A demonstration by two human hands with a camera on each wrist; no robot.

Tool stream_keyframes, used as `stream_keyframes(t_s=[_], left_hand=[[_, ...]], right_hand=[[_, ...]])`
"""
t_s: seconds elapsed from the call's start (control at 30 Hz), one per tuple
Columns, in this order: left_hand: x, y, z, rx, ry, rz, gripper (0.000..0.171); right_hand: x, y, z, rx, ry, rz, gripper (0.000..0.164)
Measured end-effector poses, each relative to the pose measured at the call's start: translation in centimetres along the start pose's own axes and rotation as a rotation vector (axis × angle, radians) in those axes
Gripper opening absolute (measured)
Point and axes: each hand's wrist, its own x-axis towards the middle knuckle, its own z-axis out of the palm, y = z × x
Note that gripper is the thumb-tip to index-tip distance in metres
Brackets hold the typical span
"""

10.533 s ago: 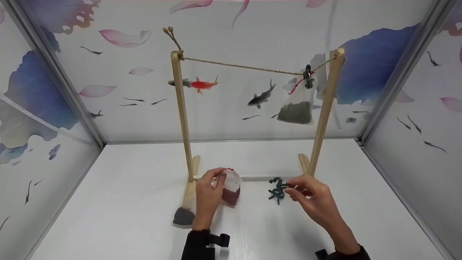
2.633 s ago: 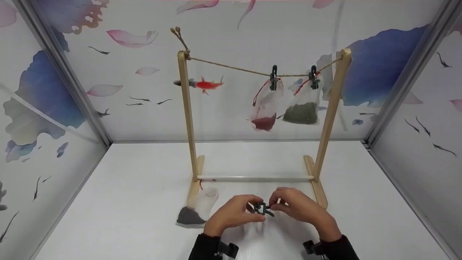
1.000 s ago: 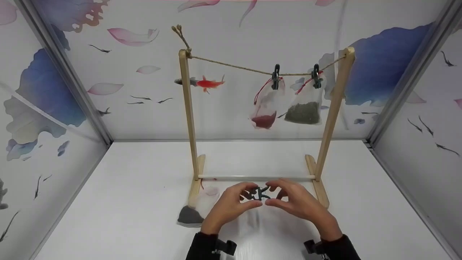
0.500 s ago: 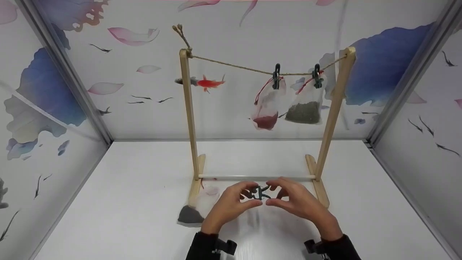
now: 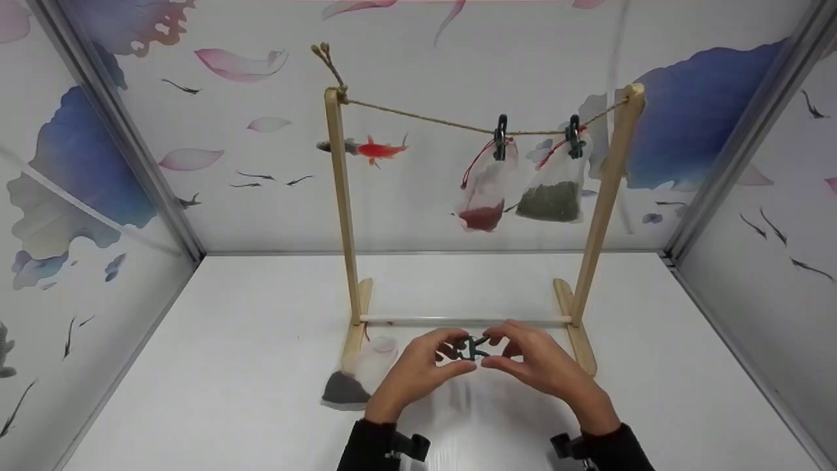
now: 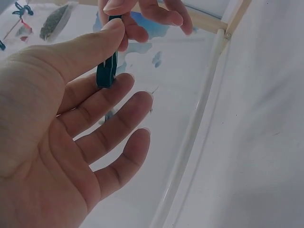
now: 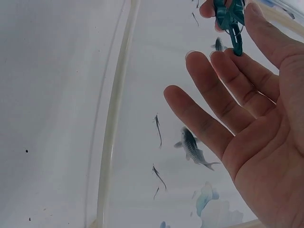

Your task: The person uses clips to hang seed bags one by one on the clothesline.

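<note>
A dark green plastic spring clip (image 5: 472, 348) is between my two hands, in front of the rack's crossbar. My left hand (image 5: 418, 369) pinches it between thumb and fingers from the left. On the other side, my right hand (image 5: 546, 366) has thumb and index finger at the clip's handles. The right wrist view shows the index fingertip against one handle (image 7: 237, 40), the other fingers spread. A sheer bag with dark grey contents (image 5: 346, 390) lies left of my left hand, partly on the rack's foot. A bag with reddish contents (image 5: 482, 212) and one with green contents (image 5: 551, 201) hang from clips.
The wooden rack has a left post (image 5: 341, 209), a right post (image 5: 608, 209) and a pale crossbar (image 5: 418, 320) low down. A sagging rope (image 5: 418, 118) joins the post tops. Patterned panels enclose the white tabletop (image 5: 229, 366) at the back and sides.
The reddish bag, earlier in my left hand, now hangs from the rope by a clip. Both hands have since come together on another clip; over the last second they hardly move.
</note>
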Motion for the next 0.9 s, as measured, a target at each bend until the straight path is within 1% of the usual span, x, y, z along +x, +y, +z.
stream_keyframes(t_s=[0.2, 0.33, 0.67, 0.8, 0.9], left_hand=[[0.1, 0.0, 0.1, 0.009, 0.001, -0.001, 0.05], [0.1, 0.0, 0.1, 0.004, 0.0, 0.002, 0.051], [0.1, 0.0, -0.2, -0.018, 0.012, 0.024, 0.048], [-0.1, -0.1, -0.8, -0.013, 0.039, 0.019, 0.05], [-0.4, -0.3, -1.6, 0.001, 0.078, 0.013, 0.051]], right_hand=[[0.0, 0.0, 0.0, 0.014, -0.002, -0.005, 0.036], [0.0, 0.0, 0.1, 0.012, 0.017, -0.011, 0.034], [0.1, -0.2, 0.4, -0.008, 0.113, -0.066, 0.029], [0.1, -0.1, 0.3, -0.001, 0.164, -0.087, 0.027], [0.2, -0.1, 0.2, 0.018, 0.206, -0.105, 0.026]])
